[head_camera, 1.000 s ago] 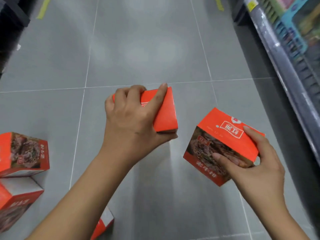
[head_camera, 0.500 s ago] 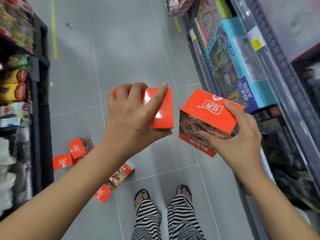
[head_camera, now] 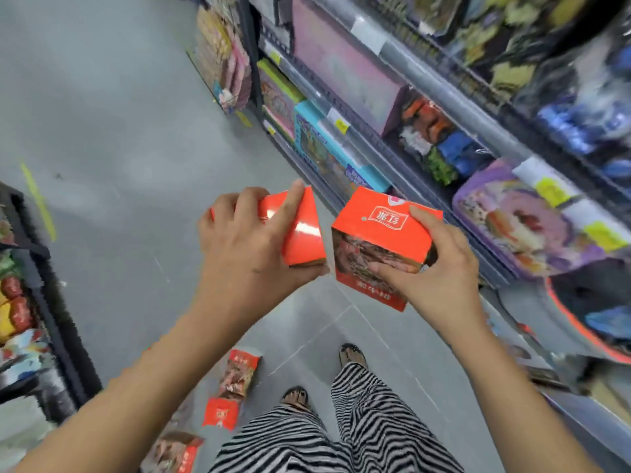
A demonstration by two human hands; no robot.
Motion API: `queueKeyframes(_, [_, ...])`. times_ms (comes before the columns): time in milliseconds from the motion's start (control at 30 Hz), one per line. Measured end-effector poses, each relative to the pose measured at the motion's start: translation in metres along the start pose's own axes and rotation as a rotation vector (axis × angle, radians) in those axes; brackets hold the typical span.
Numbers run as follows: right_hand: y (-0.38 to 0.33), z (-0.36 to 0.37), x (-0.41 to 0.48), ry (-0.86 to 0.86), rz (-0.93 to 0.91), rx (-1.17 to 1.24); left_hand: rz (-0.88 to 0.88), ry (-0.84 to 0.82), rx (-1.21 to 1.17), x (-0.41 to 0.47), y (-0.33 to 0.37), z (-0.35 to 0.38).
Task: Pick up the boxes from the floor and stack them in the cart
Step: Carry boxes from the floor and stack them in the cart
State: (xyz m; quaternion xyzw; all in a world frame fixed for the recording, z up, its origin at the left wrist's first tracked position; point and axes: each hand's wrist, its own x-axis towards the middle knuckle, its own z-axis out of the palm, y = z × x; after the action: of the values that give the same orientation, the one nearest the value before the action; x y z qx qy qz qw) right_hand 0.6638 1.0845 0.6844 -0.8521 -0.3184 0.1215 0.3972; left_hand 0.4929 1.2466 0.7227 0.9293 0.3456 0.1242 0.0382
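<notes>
Here, left hand [head_camera: 246, 254] tight around the plain orange box [head_camera: 302, 233], right hand [head_camera: 440, 271] tight around the logo-topped box [head_camera: 372, 230]

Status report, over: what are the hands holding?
Left-hand grip holds plain orange cardboard box. Right-hand grip holds orange cardboard box with food photo. More boxes on grey floor. Cart unseen.

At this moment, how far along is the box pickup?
Done: two boxes are off the floor. In hand: the left hand grips a plain orange box, and the right hand holds a labelled box. Left: at least three floor boxes remain to collect. No cart is in view, so nothing shows as stacked.
</notes>
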Motion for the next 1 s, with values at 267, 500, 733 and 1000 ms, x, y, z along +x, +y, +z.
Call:
queueKeyframes(267, [0.001,-0.059,-0.113,0.336,0.245,0.052,0.411,-0.061,-0.037,-0.015,0.034,-0.031])
queueKeyframes(500, [0.016,-0.129,-0.207,0.586,0.394,0.104,0.713,-0.106,-0.044,-0.039,0.129,-0.053])
queueKeyframes(733, [0.06,-0.211,-0.324,0.851,0.523,0.121,1.012,-0.129,-0.086,-0.097,0.281,-0.066])
queueKeyframes(1000, [0.138,-0.323,-0.495,1.053,0.662,0.112,1.261,-0.161,-0.168,-0.237,0.476,-0.068])
